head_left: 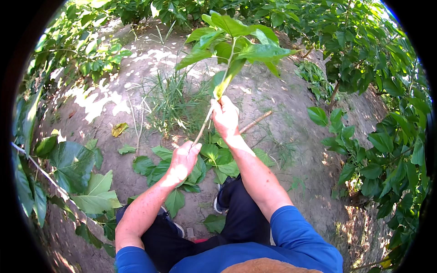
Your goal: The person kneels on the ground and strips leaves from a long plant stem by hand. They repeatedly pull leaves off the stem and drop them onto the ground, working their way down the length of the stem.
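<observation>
A leafy branch (229,61) slants up and away from me, its green leaves spread at the far end. My left hand (184,158) grips the bare lower end of its stem (204,127). Higher up, the fingers of my right hand (225,116) close around the stem just below a yellow-green leaf (223,85). Beneath both hands, a pile of loose green leaves (223,158) lies on the soil in front of my shoes. A cut stick (256,121) rests on the ground beyond my right wrist.
Grass tufts (170,99) grow from the cracked soil (300,136) ahead. Leafy bushes (382,140) crowd the right side. On the left, a long branch (51,179) with large leaves reaches in close to my left arm. A thin dry twig (139,128) and a yellow leaf (119,129) are nearby.
</observation>
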`<state>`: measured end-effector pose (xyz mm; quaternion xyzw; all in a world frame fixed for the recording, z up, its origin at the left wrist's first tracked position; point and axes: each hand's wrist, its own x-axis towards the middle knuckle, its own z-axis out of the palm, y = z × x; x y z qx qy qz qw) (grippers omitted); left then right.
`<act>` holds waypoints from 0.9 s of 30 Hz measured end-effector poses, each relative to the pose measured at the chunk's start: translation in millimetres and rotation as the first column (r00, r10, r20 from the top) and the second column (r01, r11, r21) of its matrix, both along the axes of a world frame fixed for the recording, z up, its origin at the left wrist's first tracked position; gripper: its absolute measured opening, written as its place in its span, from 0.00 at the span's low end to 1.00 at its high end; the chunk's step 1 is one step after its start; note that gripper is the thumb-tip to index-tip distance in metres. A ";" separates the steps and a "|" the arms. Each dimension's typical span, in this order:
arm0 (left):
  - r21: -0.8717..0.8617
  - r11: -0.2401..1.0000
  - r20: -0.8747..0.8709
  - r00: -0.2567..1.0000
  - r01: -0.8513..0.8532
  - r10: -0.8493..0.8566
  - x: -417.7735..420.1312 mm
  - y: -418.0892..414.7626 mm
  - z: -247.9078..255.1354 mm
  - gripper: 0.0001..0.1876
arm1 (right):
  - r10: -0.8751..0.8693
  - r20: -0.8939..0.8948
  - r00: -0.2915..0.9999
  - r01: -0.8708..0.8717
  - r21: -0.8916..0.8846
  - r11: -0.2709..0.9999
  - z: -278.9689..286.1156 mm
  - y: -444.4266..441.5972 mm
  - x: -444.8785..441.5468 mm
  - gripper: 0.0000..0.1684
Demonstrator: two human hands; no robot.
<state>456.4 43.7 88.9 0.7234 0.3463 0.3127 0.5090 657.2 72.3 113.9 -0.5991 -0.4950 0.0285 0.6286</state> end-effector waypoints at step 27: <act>0.245 0.965 -0.210 0.977 0.091 -0.039 -19.6 -20.1 -37.3 0.18 | 0.061 -0.659 0.750 -0.050 0.035 0.998 12.9 -9.3 67.0 0.20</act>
